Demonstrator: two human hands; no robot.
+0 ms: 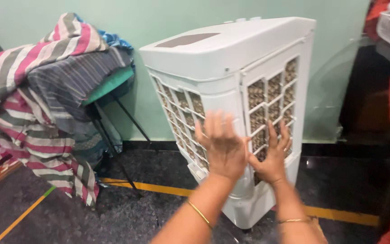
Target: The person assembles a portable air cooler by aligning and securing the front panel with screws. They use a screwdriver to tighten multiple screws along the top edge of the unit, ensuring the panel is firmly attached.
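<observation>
One white air cooler (231,90) stands upright on the dark floor (127,217) against the green wall, its long axis vertical, directly ahead of both hands; the left hand (221,147) is spread flat, fingers apart, at the cooler's near corner beside the left grille, blurred, so contact cannot be told; the right hand (272,156) lies open on the right grille panel (269,101), gripping nothing; both are about equally near; two grille faces show; far left, one heap of striped cloths (41,99) over a folding stand.
</observation>
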